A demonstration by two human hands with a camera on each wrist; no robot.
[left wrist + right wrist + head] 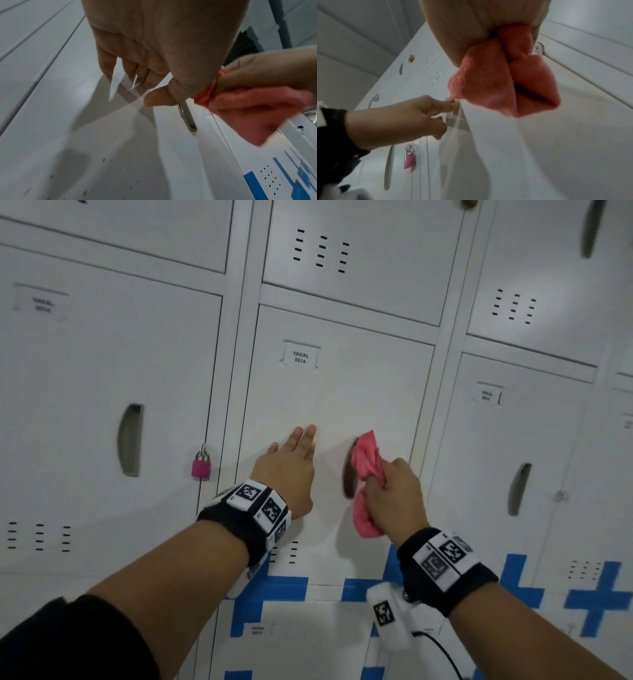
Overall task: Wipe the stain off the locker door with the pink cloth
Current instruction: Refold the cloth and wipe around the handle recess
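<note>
The white locker door (329,392) labelled YAKAL 0014 (300,357) fills the middle of the head view. My left hand (291,460) lies on it with straight fingers (106,65) touching the metal, left of the recessed handle (349,484). My right hand (394,494) grips the bunched pink cloth (366,460) over that handle, close against the door. In the right wrist view the cloth (496,81) bulges out below my fist. Small brown specks (103,160) dot the lower door. No larger stain shows.
A pink padlock (201,465) hangs on the locker to the left, beside its handle recess (130,440). Another locker with a handle (519,487) stands to the right. Blue tape crosses (513,587) mark the lower lockers. Vent slots (291,553) sit below my left wrist.
</note>
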